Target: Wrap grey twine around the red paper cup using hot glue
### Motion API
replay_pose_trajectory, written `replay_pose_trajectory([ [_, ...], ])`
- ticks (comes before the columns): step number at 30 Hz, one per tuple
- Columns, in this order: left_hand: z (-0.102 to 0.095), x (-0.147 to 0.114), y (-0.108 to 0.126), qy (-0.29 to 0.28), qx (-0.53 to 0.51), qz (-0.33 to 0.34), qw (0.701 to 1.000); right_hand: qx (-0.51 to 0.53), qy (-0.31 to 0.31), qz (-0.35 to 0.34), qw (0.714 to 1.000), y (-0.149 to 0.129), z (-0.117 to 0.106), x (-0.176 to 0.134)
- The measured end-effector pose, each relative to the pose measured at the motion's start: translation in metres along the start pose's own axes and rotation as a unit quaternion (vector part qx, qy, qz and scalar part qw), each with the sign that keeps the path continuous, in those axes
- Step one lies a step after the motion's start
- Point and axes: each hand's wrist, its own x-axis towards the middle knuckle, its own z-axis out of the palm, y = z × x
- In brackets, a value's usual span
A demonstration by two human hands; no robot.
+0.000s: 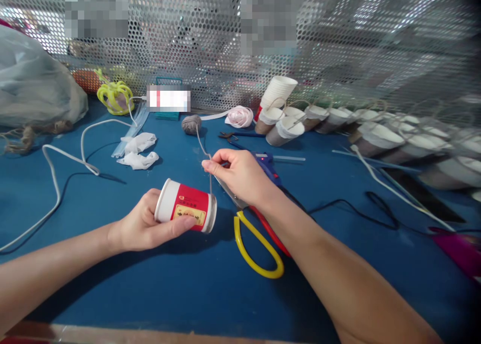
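Note:
My left hand [150, 223] grips a red and white paper cup [188, 203], tipped on its side above the table. Grey yarn [211, 181] runs from around the cup's right end up to my right hand [235, 171], which pinches it between thumb and fingers. Beyond, the strand leads back to a small grey yarn ball [191, 125]. Scissors with one yellow and one red handle [259, 253] lie beneath my right forearm, their blades partly hidden by that hand. A blue glue gun [267, 166] rests just behind it.
Yarn-wrapped cups with string handles [379, 138] crowd the right side. Stacked white cups [278, 93], pliers [240, 133] and a pink ribbon roll [239, 117] stand or lie at the back. A white cable [56, 183], crumpled white plastic [139, 151] and a large bag [33, 78] occupy the left.

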Motion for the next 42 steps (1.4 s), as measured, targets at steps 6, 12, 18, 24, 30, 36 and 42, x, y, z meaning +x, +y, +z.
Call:
replay_pose_trajectory([
  [6,0.000,-0.002,-0.003,0.017,0.045,0.044,0.998,-0.008,-0.018,0.011,1.000,0.002,0.004,-0.001],
  [12,0.000,-0.001,-0.003,0.024,0.056,0.057,0.997,-0.010,-0.044,0.025,0.999,-0.001,0.005,-0.002],
  [18,-0.002,0.000,-0.001,0.031,0.071,0.069,0.995,-0.001,-0.073,0.038,0.997,-0.001,0.008,-0.004],
  [24,-0.001,-0.002,0.000,0.053,0.023,0.038,0.998,0.018,-0.093,0.044,0.995,0.002,0.012,-0.003],
  [30,0.000,-0.002,0.001,0.086,-0.051,-0.079,0.992,0.032,-0.110,0.054,0.992,0.004,0.015,-0.001],
  [36,0.001,-0.001,0.001,0.101,-0.128,-0.127,0.978,0.042,-0.116,0.064,0.990,0.006,0.016,-0.002],
  [42,0.004,0.000,-0.005,0.120,-0.246,-0.168,0.947,0.046,-0.121,0.075,0.989,0.008,0.019,-0.001],
])
